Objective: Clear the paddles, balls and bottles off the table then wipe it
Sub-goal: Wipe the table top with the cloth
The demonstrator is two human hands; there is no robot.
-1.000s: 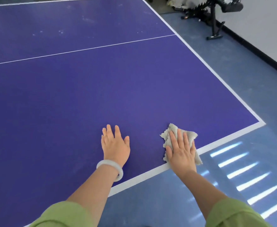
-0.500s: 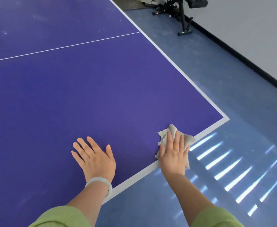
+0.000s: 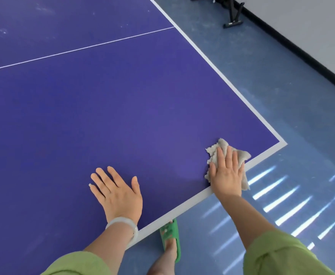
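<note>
Zero paddles, balls or bottles on the visible table (image 3: 123,100): clearing apparently done. Wiping under way: right hand (image 3: 227,171), fingers straight, presses cloth (image 3: 223,145) flat near the near-right corner. Left hand (image 3: 119,192) spread flat, bracing. Far surface shows smudges, apparently unwiped.

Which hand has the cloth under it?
The right hand, flat on the grey cloth near the corner; the left hand, wearing a bracelet, rests straight on the table.
</note>
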